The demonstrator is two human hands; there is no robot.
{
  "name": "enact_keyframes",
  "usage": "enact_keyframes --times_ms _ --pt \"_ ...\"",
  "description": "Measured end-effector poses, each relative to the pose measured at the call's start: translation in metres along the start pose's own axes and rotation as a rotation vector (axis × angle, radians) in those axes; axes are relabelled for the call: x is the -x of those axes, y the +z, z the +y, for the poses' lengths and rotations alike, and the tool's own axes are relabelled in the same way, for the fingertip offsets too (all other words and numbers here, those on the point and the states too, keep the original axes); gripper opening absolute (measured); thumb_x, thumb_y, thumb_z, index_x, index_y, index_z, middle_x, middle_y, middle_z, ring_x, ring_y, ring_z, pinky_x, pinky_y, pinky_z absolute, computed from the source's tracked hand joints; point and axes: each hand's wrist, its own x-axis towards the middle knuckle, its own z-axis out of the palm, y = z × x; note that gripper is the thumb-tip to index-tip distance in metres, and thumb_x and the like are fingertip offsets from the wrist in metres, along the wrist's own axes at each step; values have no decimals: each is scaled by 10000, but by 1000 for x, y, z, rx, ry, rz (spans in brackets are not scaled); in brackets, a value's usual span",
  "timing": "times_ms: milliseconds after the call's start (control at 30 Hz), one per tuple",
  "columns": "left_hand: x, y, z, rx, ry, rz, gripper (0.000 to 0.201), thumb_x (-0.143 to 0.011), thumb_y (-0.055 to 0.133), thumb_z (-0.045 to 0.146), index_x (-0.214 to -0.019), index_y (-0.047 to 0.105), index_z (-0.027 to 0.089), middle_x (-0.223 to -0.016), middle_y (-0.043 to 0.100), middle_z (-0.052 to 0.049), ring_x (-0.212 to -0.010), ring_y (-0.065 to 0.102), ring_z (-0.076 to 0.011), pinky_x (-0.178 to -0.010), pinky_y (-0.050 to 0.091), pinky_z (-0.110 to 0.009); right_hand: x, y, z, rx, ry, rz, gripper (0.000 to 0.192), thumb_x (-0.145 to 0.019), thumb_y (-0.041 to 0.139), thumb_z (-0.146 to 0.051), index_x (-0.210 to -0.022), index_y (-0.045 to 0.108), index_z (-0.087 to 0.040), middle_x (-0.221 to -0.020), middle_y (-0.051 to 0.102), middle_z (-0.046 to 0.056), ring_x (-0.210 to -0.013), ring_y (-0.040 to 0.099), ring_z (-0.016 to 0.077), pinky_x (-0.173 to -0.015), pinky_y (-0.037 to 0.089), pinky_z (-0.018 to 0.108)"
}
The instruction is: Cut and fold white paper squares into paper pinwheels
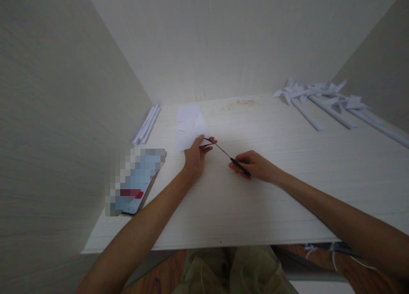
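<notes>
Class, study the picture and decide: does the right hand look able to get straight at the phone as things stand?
Probably not: the left forearm lies across the direct way to the phone, and the right hand is holding scissors.

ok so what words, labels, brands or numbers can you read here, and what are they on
No readable text anywhere.
Phone: screen pixelated, nothing legible.
White paper in the left hand: no writing shows.
Black-handled tool in the right hand: any marking is too small to read.

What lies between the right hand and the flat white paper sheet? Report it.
The head view shows a black-handled metal tool reaching from the right hand, and fingers of the left hand.
</notes>
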Motion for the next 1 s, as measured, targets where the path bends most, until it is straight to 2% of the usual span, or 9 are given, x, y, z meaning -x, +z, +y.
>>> enact_keyframes --times_ms 667,833,900,1000 --pt "0 0 0 -8 0 6 51 -692 549 188 -667 559 144 -626 641 -12 -580 622 -111 -484 437 -177 0 -2 1 56 15 -3 400 -701 547 -517 -527 426 -177 -413 434 -43 -380 371 64 -390 250 218" --pt "-1 -1 2 -10 12 61 46 -707 531 196 -689 546 156 -646 631 6 -586 615 -95 -496 430 -169 2 -1 -8 40 25 -11 367 -672 595 -459 -513 421 -178 -405 441 -44 -392 388 64 -396 260 214" --pt "-1 -1 2 -26 15 59 57 -708 529 202 -682 548 155 -647 627 6 -577 609 -92 -492 426 -172 2 0 -11 -30 27 17 328 -652 621 -414 -534 429 -176 -414 449 -50 -397 396 60 -401 268 210" --pt "0 -1 2 -55 13 18 69 -695 546 213 -669 554 150 -649 629 -2 -565 605 -97 -484 423 -180 1 0 -10 -193 19 135 234 -618 646 -323 -607 474 -164 -467 504 -47 -391 381 44 -387 258 198"
